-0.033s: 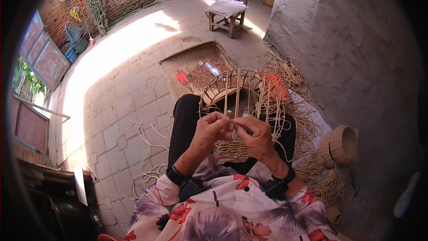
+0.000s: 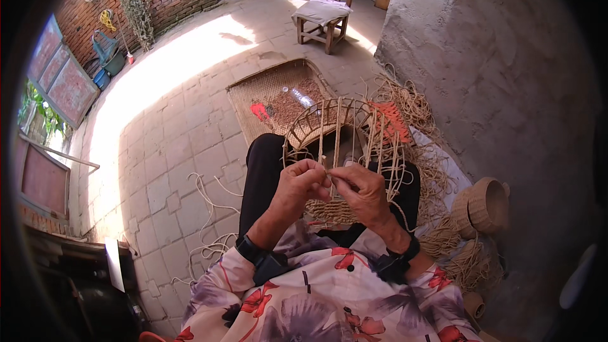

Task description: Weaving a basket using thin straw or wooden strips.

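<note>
Left hand (image 2: 299, 185) and right hand (image 2: 364, 195): fingers (image 2: 348, 173) of both pinched narrow on a thin cord (image 2: 325, 159), tips almost meeting; exact grip hidden. Part-woven basket (image 2: 334, 213) sits between the knees, just under the hands. Loose cord pile (image 2: 436, 180) to its right. Beyond: woven tray (image 2: 239, 102) on the floor (image 2: 190, 142), clear bottle (image 2: 303, 97) inside. Wooden chair (image 2: 329, 38) farther out.

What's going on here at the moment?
A seated person is working cord at an openwork basket frame in their lap. The left hand and right hand pinch it, fingertips close together; the exact grip is partly hidden. The frame is woven nearest the body, with open ribs beyond. A shallow tray lies on the floor ahead.
</note>
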The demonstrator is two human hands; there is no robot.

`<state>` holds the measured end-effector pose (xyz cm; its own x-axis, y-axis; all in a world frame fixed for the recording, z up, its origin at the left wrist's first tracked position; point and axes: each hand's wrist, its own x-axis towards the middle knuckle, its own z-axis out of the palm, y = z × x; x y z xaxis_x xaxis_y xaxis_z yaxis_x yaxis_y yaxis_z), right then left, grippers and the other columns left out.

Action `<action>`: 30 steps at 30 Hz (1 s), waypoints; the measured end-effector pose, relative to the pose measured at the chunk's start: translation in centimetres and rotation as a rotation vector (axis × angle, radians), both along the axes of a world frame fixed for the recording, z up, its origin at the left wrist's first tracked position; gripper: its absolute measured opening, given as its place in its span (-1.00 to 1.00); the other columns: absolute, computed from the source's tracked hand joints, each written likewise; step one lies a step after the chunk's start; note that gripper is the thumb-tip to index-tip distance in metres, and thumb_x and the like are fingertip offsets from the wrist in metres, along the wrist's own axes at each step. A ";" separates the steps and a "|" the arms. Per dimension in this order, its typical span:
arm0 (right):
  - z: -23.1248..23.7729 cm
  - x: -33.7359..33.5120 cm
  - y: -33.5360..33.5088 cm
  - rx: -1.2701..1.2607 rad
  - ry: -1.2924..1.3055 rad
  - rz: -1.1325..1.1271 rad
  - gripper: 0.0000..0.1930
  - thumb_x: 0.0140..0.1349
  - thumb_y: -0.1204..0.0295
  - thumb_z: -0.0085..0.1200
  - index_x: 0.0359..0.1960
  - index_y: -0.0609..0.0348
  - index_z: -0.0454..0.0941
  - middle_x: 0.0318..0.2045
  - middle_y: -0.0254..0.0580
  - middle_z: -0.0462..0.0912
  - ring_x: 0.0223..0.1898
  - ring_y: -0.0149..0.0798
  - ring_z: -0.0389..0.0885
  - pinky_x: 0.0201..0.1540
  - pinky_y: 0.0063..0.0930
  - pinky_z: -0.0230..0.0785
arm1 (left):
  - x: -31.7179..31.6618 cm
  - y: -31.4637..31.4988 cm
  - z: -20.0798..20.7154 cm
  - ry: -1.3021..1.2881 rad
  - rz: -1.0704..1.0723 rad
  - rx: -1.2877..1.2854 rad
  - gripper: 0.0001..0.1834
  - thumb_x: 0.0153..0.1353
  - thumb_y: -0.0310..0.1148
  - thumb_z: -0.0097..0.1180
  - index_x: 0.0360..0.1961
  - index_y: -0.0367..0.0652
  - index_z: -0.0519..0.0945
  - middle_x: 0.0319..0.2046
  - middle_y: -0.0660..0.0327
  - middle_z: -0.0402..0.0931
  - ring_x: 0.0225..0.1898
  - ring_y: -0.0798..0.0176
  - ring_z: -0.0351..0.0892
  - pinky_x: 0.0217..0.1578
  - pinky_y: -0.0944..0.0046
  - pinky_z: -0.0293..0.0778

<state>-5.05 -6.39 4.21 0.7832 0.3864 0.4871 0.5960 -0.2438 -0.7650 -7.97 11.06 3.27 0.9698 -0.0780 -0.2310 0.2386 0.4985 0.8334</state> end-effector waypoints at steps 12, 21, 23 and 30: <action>0.3 0.2 -0.7 -0.081 -0.029 0.068 -0.81 0.11 0.58 0.20 -0.21 0.15 0.63 -0.45 -0.13 0.59 -0.47 -0.13 0.62 -0.43 -0.37 0.42 | -0.2 0.6 -0.5 0.052 -0.101 -0.199 -0.90 0.26 -0.45 0.06 -0.20 -0.15 0.51 -0.44 0.26 0.60 -0.50 0.42 0.62 -0.35 0.28 0.66; 0.0 0.2 -0.6 -0.123 -0.025 0.041 -0.90 0.23 0.45 0.15 -0.30 0.21 0.57 -0.44 -0.04 0.60 -0.40 0.03 0.64 -0.39 -0.28 0.43 | -0.2 0.4 -0.7 0.040 -0.118 -0.171 -0.85 0.24 -0.47 0.06 -0.16 -0.20 0.52 -0.40 0.22 0.62 -0.49 0.39 0.63 -0.34 0.30 0.65; 0.0 0.1 -0.6 -0.145 -0.010 0.025 -0.89 0.25 0.42 0.13 -0.32 0.20 0.56 -0.45 -0.02 0.59 -0.41 0.05 0.63 -0.41 -0.26 0.42 | -0.3 0.3 -0.5 0.026 -0.114 -0.131 -0.85 0.25 -0.46 0.08 -0.16 -0.21 0.52 -0.39 0.21 0.62 -0.49 0.38 0.64 -0.34 0.31 0.65; 0.3 0.5 -0.8 -0.109 0.054 0.070 -0.84 0.31 0.38 0.11 -0.28 0.24 0.57 -0.50 -0.14 0.57 -0.46 -0.13 0.60 -0.38 -0.36 0.41 | -0.5 0.3 0.3 -0.092 -0.077 0.034 -0.85 0.31 -0.40 0.15 -0.19 -0.25 0.55 -0.38 0.23 0.61 -0.47 0.42 0.63 -0.38 0.39 0.62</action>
<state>-4.52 -7.16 4.55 0.7767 0.4893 0.3968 0.5729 -0.2866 -0.7679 -8.43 11.32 3.53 0.9785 -0.1463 -0.1451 0.1967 0.4528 0.8696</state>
